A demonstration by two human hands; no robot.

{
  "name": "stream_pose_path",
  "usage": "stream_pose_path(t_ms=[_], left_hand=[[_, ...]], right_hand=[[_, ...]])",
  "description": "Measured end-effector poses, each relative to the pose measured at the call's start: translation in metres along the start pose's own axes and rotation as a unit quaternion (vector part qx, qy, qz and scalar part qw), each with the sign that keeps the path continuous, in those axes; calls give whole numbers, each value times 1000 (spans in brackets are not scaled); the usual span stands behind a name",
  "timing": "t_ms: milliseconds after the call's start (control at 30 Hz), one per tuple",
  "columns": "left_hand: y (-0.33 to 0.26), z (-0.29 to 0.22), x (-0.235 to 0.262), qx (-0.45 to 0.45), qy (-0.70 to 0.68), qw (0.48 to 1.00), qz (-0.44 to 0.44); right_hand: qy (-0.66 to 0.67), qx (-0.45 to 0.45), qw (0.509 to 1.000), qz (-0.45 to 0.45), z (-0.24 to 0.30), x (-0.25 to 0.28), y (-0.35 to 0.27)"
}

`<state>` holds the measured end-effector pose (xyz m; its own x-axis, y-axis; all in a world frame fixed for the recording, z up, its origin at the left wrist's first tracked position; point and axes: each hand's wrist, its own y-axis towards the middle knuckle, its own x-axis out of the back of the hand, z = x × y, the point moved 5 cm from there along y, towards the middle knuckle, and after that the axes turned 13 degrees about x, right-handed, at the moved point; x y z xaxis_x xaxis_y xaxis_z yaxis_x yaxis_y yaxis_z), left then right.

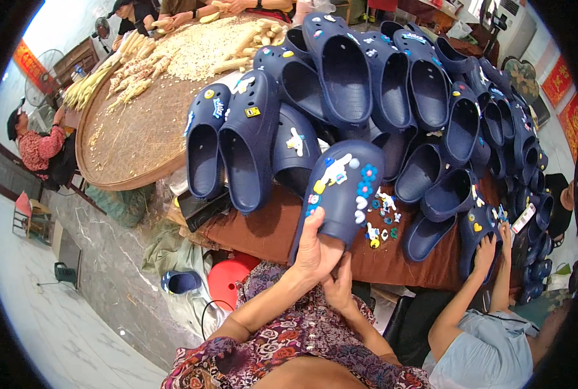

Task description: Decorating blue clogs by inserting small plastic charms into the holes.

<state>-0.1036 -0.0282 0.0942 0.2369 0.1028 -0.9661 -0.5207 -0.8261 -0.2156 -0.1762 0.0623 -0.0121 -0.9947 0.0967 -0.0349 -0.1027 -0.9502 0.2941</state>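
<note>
My left hand (318, 253) grips a navy clog (341, 211) by its heel end, thumb along the side. Its toe points up and away from me. White, yellow and blue charms, with blue flowers and small hearts among them, run over its top. Just below the heel, my right hand (339, 285) is close against my left wrist; its fingers are drawn together and their tips are partly hidden. Loose charms (384, 204) in white, blue and yellow lie on the brown cloth (263, 223) right of the held clog.
A heap of navy clogs (344, 78) covers the table's far side. Far left, a round woven tray (107, 155) bears corn kernels and cobs. At right, another person's hands (486, 249) touch a clog (477, 227). A red stool (227, 279) and a lone clog (181, 281) are lower left.
</note>
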Motion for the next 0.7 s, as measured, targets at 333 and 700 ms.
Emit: stream_pose_path(t_ms=[333,700], left_hand=[[-42,-30,-24,-228,475,849,46],[-9,-100,-4,-424,686,554,-206]], right_hand=[[-123,139,982,38,61,14,143],[-27,137,988,59,26,-28,262]])
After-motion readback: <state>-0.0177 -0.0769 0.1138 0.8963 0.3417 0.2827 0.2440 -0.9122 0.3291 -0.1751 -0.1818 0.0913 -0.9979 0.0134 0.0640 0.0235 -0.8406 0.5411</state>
